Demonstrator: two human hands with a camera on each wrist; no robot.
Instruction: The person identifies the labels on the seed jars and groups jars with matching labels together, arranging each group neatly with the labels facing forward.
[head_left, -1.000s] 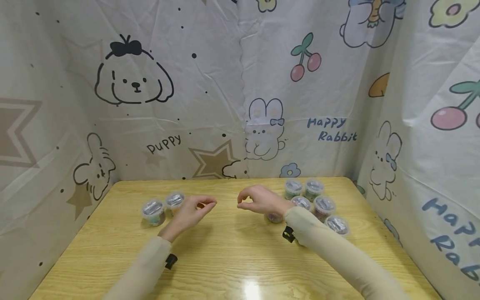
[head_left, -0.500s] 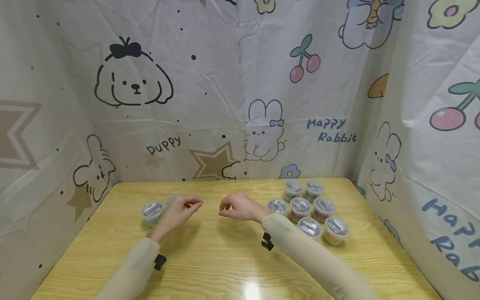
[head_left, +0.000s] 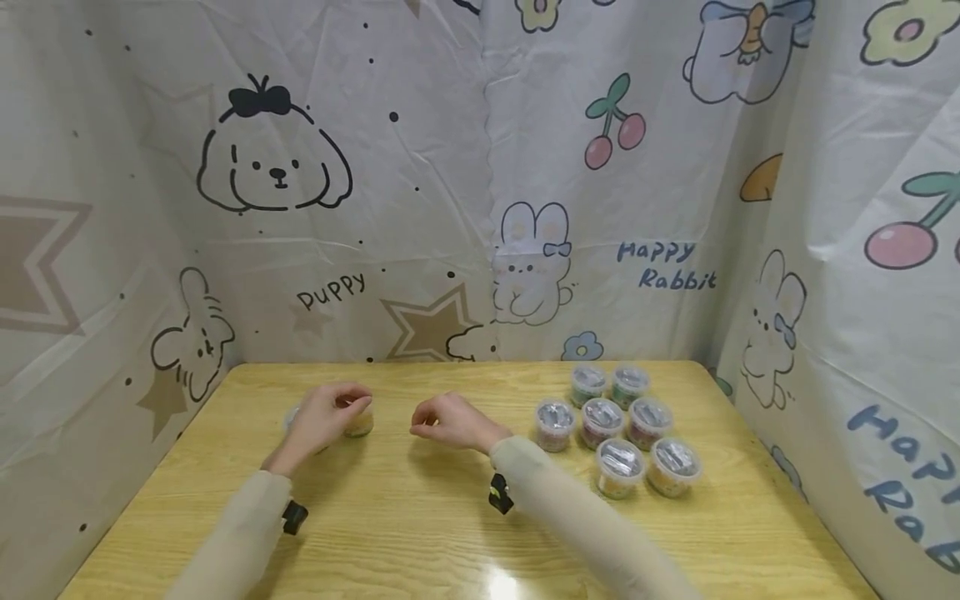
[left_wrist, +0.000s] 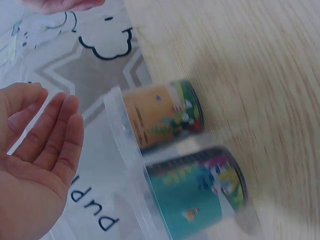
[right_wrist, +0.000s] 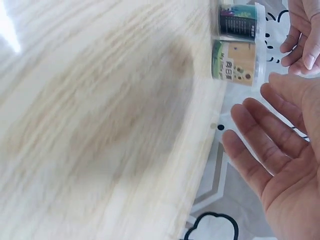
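My left hand (head_left: 321, 417) is above the two lidded plastic tubs on the left, loosely bent and holding nothing. The left wrist view shows the orange-labelled tub (left_wrist: 160, 117) and the teal-labelled tub (left_wrist: 197, 195) upright side by side, apart from that hand. From the head, the left hand partly covers both; only the right side of the orange one and a bit of the teal one's lid (head_left: 292, 414) show. Over the middle of the table hovers my right hand (head_left: 456, 421), its fingers relaxed with nothing in them, as the right wrist view (right_wrist: 280, 150) confirms.
Several similar tubs with clear lids, among them a front one (head_left: 619, 468) and a back one (head_left: 588, 385), stand grouped on the right of the wooden table (head_left: 420, 517). A printed cloth curtain (head_left: 427, 233) hangs along the back and both sides.
Both hands have moved left across the table, the left one coming over the two tubs. The right arm has uncovered the right-hand group of tubs.
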